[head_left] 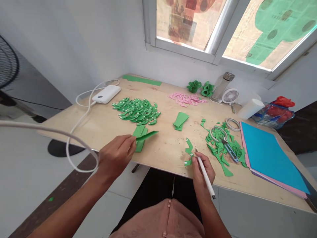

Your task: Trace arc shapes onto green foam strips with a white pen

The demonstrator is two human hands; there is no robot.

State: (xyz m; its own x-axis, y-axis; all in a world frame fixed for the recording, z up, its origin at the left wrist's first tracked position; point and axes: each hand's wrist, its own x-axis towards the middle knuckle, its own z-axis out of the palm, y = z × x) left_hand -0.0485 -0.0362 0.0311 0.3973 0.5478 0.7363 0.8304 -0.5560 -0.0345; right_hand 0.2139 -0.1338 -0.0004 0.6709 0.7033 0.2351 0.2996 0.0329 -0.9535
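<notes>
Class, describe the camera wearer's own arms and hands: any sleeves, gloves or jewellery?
The left hand and right hand have no glove, ring, watch or bracelet visible. The left forearm and right forearm show no sleeve.

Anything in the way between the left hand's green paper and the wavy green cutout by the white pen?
Nothing visible: only bare wooden table between the left hand's green paper and the wavy cutout. The flared green paper stack lies beyond that path, not on it.
</notes>
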